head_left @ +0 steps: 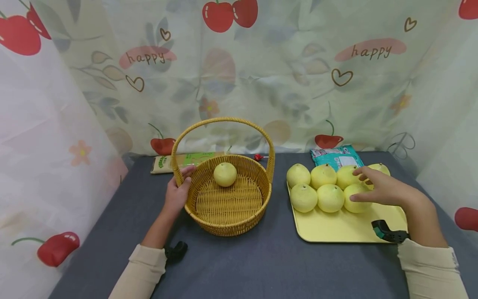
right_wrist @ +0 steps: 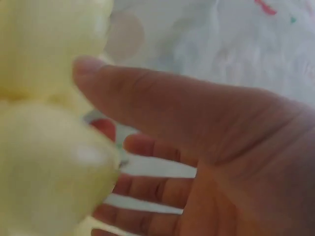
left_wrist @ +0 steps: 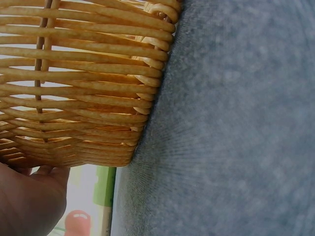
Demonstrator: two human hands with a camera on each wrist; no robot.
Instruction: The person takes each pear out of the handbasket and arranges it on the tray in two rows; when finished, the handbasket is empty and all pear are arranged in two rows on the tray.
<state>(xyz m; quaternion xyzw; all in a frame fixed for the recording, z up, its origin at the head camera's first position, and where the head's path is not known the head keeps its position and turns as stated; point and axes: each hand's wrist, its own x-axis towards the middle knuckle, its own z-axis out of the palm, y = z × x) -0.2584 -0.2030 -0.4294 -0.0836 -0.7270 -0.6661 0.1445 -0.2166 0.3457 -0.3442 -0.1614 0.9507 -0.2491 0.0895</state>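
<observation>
A wicker basket (head_left: 228, 224) with a tall arched handle stands left of centre, and one pale yellow pear (head_left: 225, 174) lies inside it against the far wall. My left hand (head_left: 177, 193) grips the basket's left side at the foot of the handle; in the left wrist view, part of that hand (left_wrist: 32, 201) shows against the weave. On the right, several pears (head_left: 330, 198) sit in two rows on a yellow tray (head_left: 336, 228). Over the right end of those rows is my right hand (head_left: 384, 187), thumb and fingers spread apart. The right wrist view shows its thumb (right_wrist: 147, 96) beside blurred pears (right_wrist: 54, 167).
Behind the tray lies a teal packet (head_left: 337, 158). A tan and green package (head_left: 190, 160) is behind the basket, with a small red-wrapped item (head_left: 258, 157) beside it. Patterned cloth (head_left: 239, 83) hangs around the back and sides of the dark grey table (head_left: 261, 265).
</observation>
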